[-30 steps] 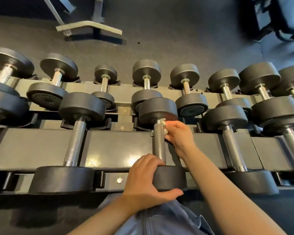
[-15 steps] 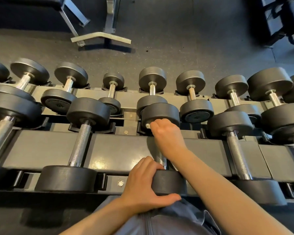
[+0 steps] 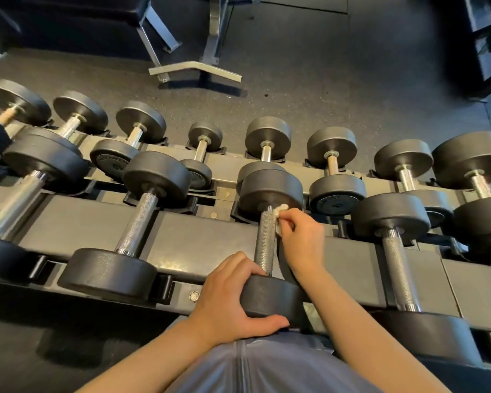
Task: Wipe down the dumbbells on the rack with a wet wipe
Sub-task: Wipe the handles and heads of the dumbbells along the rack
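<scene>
A black dumbbell with a knurled steel handle (image 3: 264,242) lies on the near tier of the rack (image 3: 204,239), straight in front of me. My left hand (image 3: 233,299) grips its near head (image 3: 270,297), fingers over the top and thumb along the front. My right hand (image 3: 302,236) pinches a small crumpled white wet wipe (image 3: 279,209) against the right side of the handle, just below the far head (image 3: 270,191).
Several more black dumbbells fill both tiers, close neighbours at left (image 3: 138,222) and right (image 3: 394,251). Behind the rack is dark rubber floor with a bench's metal foot (image 3: 194,68). My grey shirt (image 3: 267,367) fills the bottom.
My right hand has come off the top of the handle by the far head and moved back to the handle's right side, so the wipe shows again. The view has shifted.
</scene>
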